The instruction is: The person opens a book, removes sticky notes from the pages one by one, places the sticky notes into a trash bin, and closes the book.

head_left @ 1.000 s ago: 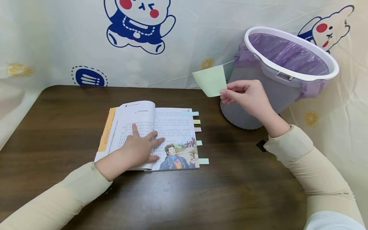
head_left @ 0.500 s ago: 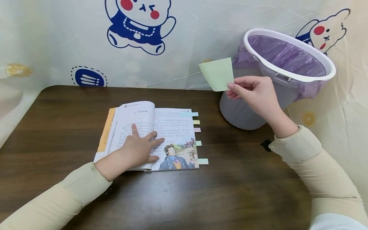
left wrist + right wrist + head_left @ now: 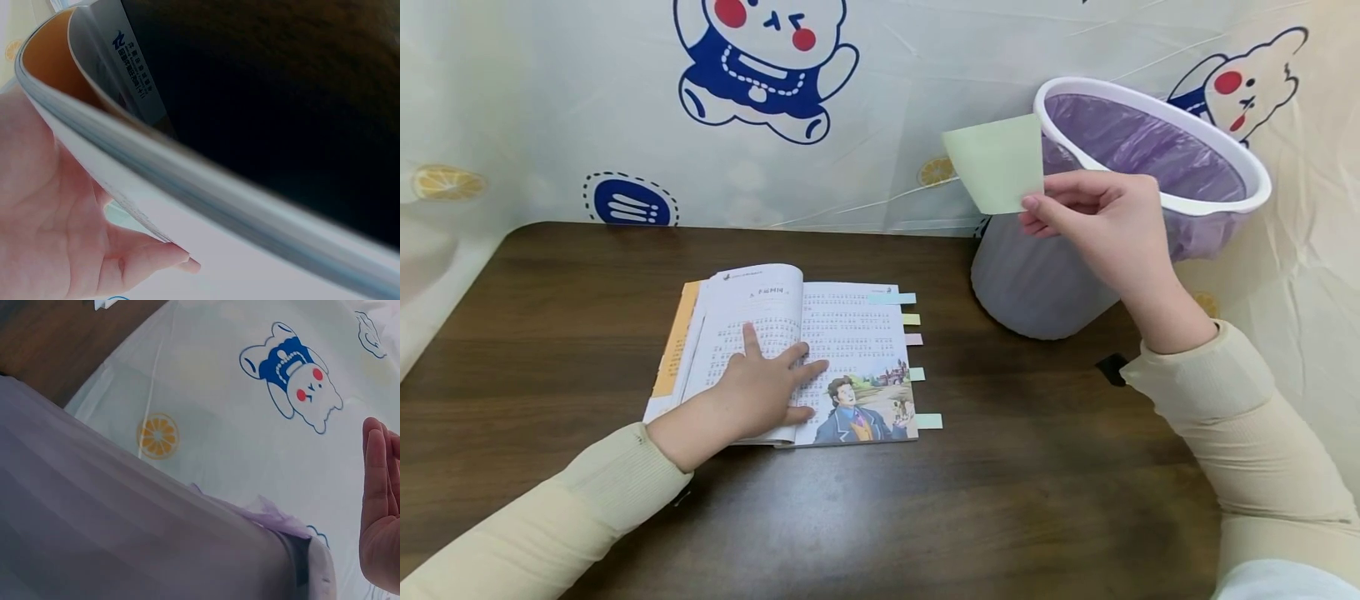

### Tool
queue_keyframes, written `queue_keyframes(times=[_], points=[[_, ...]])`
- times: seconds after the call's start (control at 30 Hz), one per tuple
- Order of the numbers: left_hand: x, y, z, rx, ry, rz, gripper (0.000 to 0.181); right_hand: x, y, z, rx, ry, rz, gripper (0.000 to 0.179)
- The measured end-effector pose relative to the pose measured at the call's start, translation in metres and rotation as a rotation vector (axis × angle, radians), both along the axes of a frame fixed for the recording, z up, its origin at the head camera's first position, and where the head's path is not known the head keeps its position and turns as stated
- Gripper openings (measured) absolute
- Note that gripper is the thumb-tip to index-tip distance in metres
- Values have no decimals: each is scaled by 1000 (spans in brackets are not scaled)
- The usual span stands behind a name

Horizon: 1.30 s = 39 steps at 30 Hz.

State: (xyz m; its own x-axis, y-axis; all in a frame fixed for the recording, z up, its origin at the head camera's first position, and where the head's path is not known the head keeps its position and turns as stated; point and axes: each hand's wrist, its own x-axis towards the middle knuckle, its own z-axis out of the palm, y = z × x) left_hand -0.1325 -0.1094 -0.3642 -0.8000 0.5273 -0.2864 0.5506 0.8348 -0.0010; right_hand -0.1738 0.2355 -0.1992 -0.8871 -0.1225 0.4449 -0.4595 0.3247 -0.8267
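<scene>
An open book (image 3: 857,333) lies on the table, printed with text and a coloured picture of a man. My left hand (image 3: 760,387) rests across its left page and fold, fingers spread. From the left wrist, the palm (image 3: 53,212) shows beside the thick page edges (image 3: 187,187). Thumb and fingers of my right hand (image 3: 1120,229) pinch a pale green sticky note (image 3: 1000,167) at its lower right corner, raised in front of the waste bin (image 3: 1037,279). The right wrist view has the fingers (image 3: 377,469) at its right edge, with the note out of sight.
The grey bin has a white rim (image 3: 1210,207) and a purple bag (image 3: 1150,142) inside; it stands at the table's back right. Several coloured index tabs (image 3: 929,422) stick out from the book's right edge. A printed curtain (image 3: 895,100) hangs behind the brown table (image 3: 880,517).
My right hand has moved right and upward with the sticky note, which now overlaps the bin's rim in the head view. The left hand and the book have stayed put.
</scene>
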Motion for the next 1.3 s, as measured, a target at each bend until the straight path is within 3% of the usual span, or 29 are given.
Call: queue_keyframes(times=[0.17, 0.43, 0.67, 1.13, 1.3], points=[[0, 0, 0, 1, -6, 5, 69, 5, 6, 6, -118, 28, 24, 12], [-1, 0, 1, -10, -6, 10, 70, 8, 20, 22, -212, 70, 40, 11], [-1, 0, 2, -3, -19, 11, 70, 8, 35, 34, -248, 62, -44, 12], [-1, 1, 0, -39, -7, 0, 71, -2, 67, 47, -357, 132, -144, 23], [0, 0, 0, -35, -2, -6, 70, -6, 82, 47, -405, 114, -181, 21]])
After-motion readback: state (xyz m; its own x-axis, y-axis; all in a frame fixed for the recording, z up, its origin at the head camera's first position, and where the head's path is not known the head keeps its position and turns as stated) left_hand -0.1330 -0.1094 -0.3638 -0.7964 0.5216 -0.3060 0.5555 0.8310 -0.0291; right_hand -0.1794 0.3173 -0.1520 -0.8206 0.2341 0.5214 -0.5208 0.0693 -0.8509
